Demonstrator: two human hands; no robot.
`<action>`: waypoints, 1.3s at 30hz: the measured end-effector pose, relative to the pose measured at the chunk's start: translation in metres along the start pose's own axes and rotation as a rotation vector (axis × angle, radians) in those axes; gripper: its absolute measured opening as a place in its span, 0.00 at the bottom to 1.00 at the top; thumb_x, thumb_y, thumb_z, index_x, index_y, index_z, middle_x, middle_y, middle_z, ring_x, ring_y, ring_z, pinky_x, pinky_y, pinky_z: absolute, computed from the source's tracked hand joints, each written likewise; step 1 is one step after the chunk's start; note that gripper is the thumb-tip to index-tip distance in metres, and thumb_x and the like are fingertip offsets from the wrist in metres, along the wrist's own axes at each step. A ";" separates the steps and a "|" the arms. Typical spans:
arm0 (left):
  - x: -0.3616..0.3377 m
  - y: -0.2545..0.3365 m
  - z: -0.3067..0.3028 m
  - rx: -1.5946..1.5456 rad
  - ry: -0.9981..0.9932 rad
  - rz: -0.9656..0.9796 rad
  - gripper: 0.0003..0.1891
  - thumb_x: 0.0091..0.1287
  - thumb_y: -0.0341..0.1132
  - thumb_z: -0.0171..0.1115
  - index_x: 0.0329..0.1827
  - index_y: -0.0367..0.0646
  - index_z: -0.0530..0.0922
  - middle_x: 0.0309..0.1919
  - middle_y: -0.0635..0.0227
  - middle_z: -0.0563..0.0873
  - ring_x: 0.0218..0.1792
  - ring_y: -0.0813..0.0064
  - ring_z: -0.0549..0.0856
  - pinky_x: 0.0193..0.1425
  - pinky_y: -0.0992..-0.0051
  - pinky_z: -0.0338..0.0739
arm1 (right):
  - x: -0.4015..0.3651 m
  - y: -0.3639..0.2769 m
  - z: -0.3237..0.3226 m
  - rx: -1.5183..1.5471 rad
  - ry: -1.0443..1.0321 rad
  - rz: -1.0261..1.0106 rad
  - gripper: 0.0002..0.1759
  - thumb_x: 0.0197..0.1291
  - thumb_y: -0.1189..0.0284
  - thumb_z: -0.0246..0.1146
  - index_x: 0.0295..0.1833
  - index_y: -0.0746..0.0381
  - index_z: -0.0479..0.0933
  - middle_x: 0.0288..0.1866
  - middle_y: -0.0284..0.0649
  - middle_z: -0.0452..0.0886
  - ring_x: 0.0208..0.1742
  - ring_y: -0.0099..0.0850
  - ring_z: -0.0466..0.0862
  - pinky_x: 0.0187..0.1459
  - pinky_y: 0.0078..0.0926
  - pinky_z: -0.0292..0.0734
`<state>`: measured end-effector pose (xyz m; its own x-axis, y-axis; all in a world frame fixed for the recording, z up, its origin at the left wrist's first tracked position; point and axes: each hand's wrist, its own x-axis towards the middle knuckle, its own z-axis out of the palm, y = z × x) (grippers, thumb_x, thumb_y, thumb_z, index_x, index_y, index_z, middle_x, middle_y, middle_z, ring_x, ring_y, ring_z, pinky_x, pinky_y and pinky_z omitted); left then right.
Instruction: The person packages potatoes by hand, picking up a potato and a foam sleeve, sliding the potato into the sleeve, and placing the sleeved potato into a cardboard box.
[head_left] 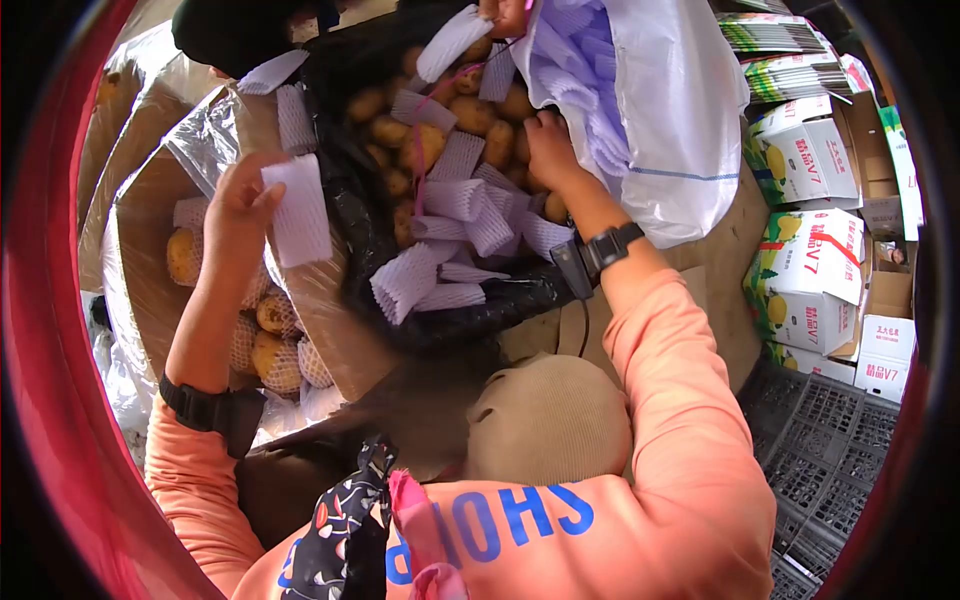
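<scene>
My left hand (248,190) pinches a white foam net sleeve (300,212), held flat above the edge of a plastic-lined carton. My right hand (550,150) reaches into a heap of potatoes (424,147) in a black-lined container. Its fingers curl over a potato, which the hand mostly hides. Loose foam sleeves (455,200) lie over the near part of the heap. In the carton (150,250) at left sit several potatoes in foam sleeves (275,362).
A white woven sack (690,120) of foam sleeves stands right of the heap. Another person's hand (508,14) is at the top, beside a foam sleeve (455,42). Printed cartons (812,250) and black plastic crates (820,450) line the right side.
</scene>
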<state>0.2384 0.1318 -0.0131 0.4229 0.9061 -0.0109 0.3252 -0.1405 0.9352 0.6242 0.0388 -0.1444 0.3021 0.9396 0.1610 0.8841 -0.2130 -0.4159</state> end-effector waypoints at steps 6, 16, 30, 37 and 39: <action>-0.004 0.018 -0.001 0.527 0.071 0.192 0.12 0.53 0.24 0.64 0.39 0.41 0.73 0.32 0.61 0.73 0.33 0.63 0.75 0.40 0.68 0.71 | 0.004 -0.009 0.001 -0.597 -0.151 -0.154 0.24 0.41 0.77 0.65 0.48 0.65 0.71 0.51 0.51 0.70 0.56 0.49 0.69 0.54 0.41 0.71; -0.008 0.002 -0.011 1.080 0.109 0.690 0.10 0.55 0.26 0.59 0.40 0.43 0.71 0.37 0.66 0.76 0.46 0.63 0.75 0.51 0.64 0.67 | -0.041 -0.097 -0.101 1.652 -0.459 0.409 0.27 0.63 0.55 0.54 0.60 0.62 0.68 0.51 0.46 0.79 0.46 0.41 0.83 0.41 0.31 0.81; -0.117 0.162 -0.074 -0.696 -0.216 0.304 0.39 0.58 0.30 0.68 0.70 0.47 0.55 0.56 0.62 0.73 0.55 0.72 0.77 0.52 0.76 0.77 | -0.054 -0.365 -0.207 1.071 -0.416 -0.236 0.21 0.63 0.62 0.59 0.55 0.65 0.68 0.41 0.39 0.79 0.39 0.23 0.80 0.37 0.18 0.76; -0.135 0.104 -0.109 -1.037 -0.312 0.247 0.24 0.71 0.40 0.50 0.66 0.37 0.62 0.61 0.61 0.70 0.62 0.65 0.71 0.67 0.57 0.66 | -0.049 -0.362 -0.144 1.501 -0.677 -0.175 0.22 0.63 0.59 0.57 0.55 0.63 0.71 0.49 0.45 0.79 0.44 0.31 0.82 0.45 0.26 0.78; -0.136 0.095 -0.109 -1.011 -0.269 0.238 0.24 0.70 0.42 0.51 0.65 0.40 0.63 0.61 0.60 0.71 0.58 0.66 0.75 0.60 0.62 0.74 | -0.054 -0.358 -0.133 1.670 -0.909 -0.239 0.20 0.66 0.62 0.53 0.57 0.64 0.69 0.51 0.45 0.78 0.50 0.33 0.79 0.54 0.33 0.74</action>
<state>0.1200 0.0390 0.1162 0.5954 0.7640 0.2484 -0.5891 0.2050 0.7816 0.3385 0.0284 0.1154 -0.4953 0.8605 0.1189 -0.4851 -0.1604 -0.8596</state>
